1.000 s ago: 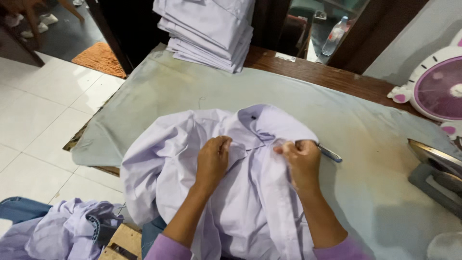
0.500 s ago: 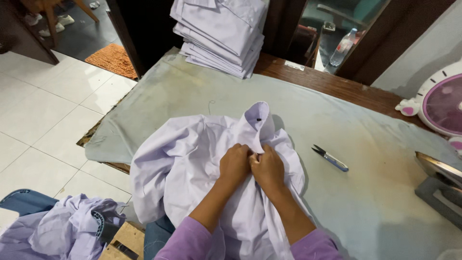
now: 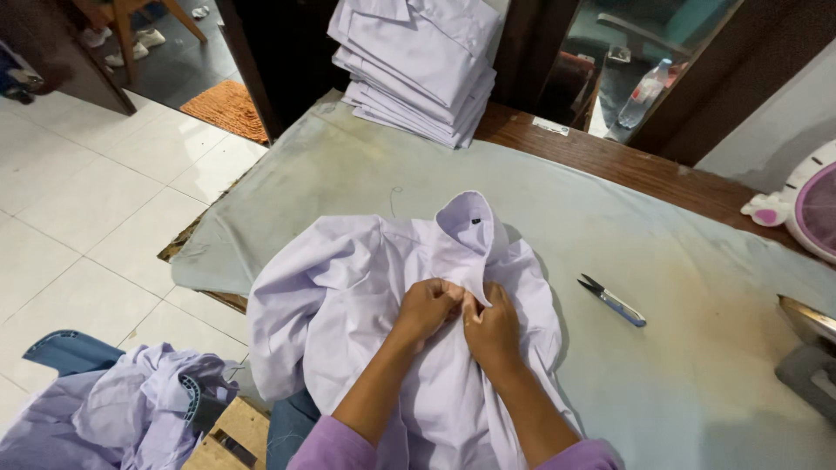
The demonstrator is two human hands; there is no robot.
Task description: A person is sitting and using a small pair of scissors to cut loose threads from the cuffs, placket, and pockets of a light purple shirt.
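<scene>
Hands unmoved since earlier | left hand (image 3: pixel 428 306), right hand (image 3: pixel 490 325) pinch shirt (image 3: pixel 348 296)

White tiled floor (image 3: pixel 78 218), dark wooden doorframe (image 3: pixel 248 65).

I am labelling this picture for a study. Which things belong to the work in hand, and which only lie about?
In the work:
- left hand
- right hand
- lilac shirt, pinched near its collar by both hands

Lying about:
- thread snips
- stack of folded shirts
- crumpled shirts at lower left
- water bottle
- pink fan
</scene>
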